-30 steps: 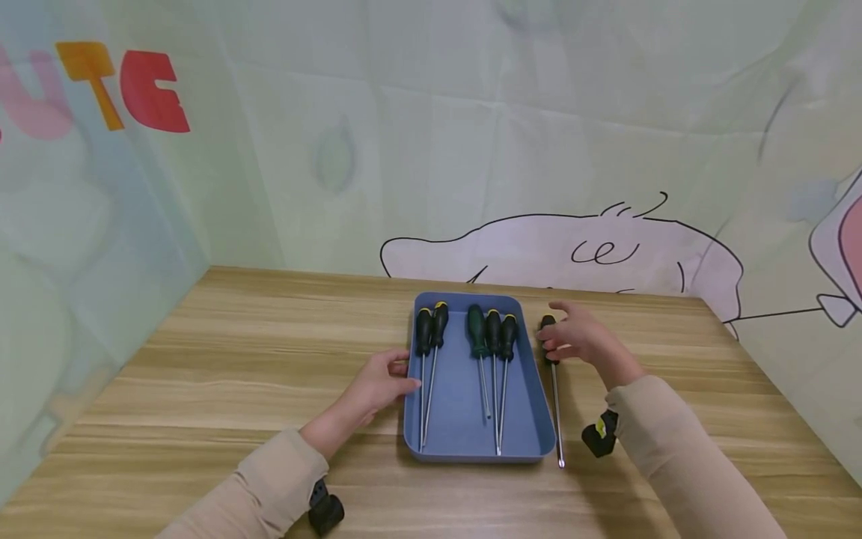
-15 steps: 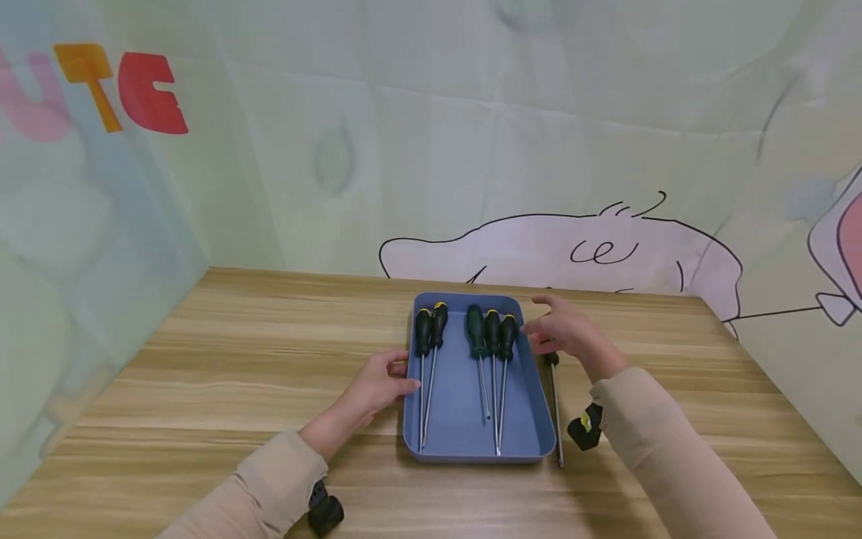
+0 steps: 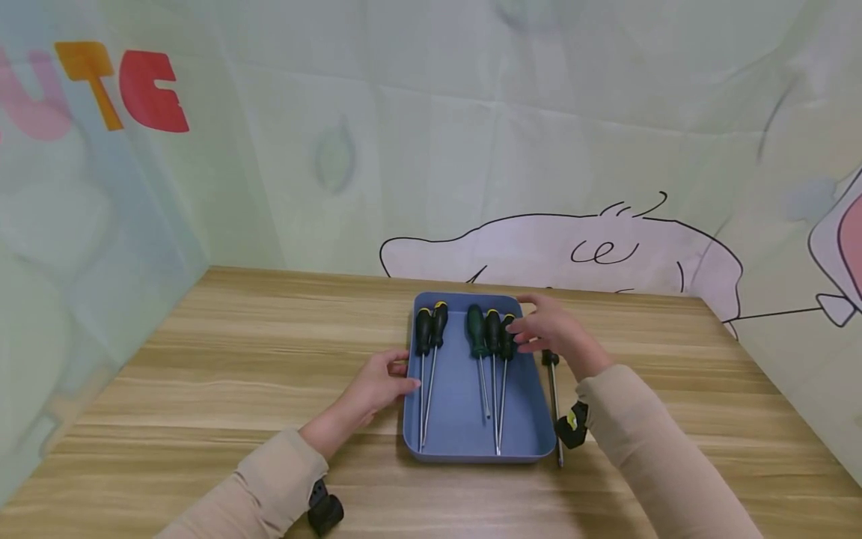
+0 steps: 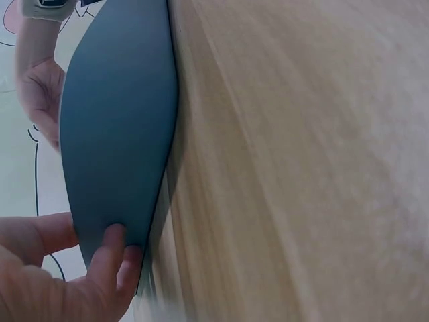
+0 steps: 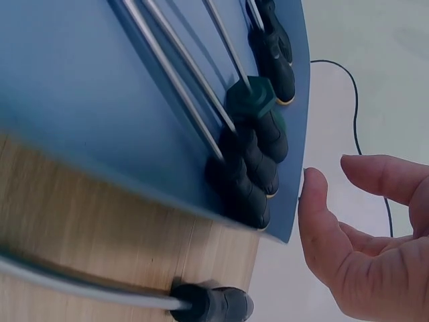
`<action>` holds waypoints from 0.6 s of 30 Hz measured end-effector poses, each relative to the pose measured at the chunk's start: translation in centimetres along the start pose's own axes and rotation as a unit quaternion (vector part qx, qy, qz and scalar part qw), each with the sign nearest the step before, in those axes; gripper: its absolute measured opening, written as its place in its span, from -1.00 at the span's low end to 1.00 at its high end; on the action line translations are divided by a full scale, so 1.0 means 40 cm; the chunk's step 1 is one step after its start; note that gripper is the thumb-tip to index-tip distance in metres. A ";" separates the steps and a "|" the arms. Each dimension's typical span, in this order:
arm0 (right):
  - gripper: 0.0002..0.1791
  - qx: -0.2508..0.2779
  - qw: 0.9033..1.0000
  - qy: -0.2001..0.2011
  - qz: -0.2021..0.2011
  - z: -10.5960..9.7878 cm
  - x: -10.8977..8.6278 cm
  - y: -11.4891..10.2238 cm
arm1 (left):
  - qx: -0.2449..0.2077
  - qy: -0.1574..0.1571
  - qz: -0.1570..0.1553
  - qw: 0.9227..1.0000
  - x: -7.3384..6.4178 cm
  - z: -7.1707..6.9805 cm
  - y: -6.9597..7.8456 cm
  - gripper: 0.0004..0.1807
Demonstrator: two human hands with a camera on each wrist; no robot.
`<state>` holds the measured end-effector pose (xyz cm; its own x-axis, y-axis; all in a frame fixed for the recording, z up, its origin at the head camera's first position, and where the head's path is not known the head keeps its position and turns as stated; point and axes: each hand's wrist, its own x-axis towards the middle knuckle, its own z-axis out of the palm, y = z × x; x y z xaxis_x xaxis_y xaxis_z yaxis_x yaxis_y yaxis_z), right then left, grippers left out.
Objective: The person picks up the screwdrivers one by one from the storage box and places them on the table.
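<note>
A blue tray (image 3: pixel 458 419) lies on the wooden table. My left hand (image 3: pixel 377 385) pinches its left wall, the thumb over the rim and fingertips against the outside, as the left wrist view shows. Inside, two black screwdrivers (image 3: pixel 439 329) lie along the left; a green screwdriver (image 3: pixel 476 326) and two more black screwdrivers (image 3: pixel 493 329) lie toward the right. Over the tray's right rim hovers my right hand (image 3: pixel 555 329), fingers loosely spread and holding nothing, its fingertips overlapping the rightmost handle. Another screwdriver (image 5: pixel 214 303) lies outside, along the tray's right side.
Bare wooden tabletop (image 3: pixel 269 352) extends left of the tray and right of the loose screwdriver. A printed cloth backdrop (image 3: pixel 438 150) rises behind the table and along its sides. A dark wrist camera (image 3: pixel 572 425) hangs under the right sleeve.
My right hand has moved left, from the loose screwdriver's handle to above the tray's right rim. That screwdriver stays on the table. My left hand and the tray have not moved.
</note>
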<state>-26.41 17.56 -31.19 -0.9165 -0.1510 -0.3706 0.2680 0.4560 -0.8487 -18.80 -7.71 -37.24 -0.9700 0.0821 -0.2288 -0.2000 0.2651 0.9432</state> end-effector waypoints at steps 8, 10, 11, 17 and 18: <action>-0.21 0.010 1.000 -0.005 -0.003 0.019 0.004 -0.006 | 0.002 -0.003 0.006 1.000 0.000 0.000 -0.001 -0.46; -0.21 0.012 1.000 -0.007 -0.003 0.024 0.005 -0.009 | 0.000 -0.002 0.003 1.000 0.000 0.000 0.000 -0.46; -0.21 0.013 1.000 -0.008 -0.004 0.026 0.006 -0.010 | -0.001 -0.001 0.002 1.000 0.000 -0.001 0.000 -0.46; -0.20 0.015 1.000 -0.007 -0.001 0.036 0.013 -0.012 | -0.006 -0.003 0.000 1.000 0.000 -0.002 -0.001 -0.45; -0.20 0.016 1.000 -0.008 -0.002 0.038 0.014 -0.012 | -0.007 -0.005 0.001 1.000 0.000 -0.002 -0.002 -0.45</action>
<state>-26.60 15.93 -31.56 -0.9128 -0.1666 -0.3730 0.2739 0.4279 -0.8613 -18.79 -7.81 -37.28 -0.9691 0.0917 -0.2289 -0.2000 0.2508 0.9471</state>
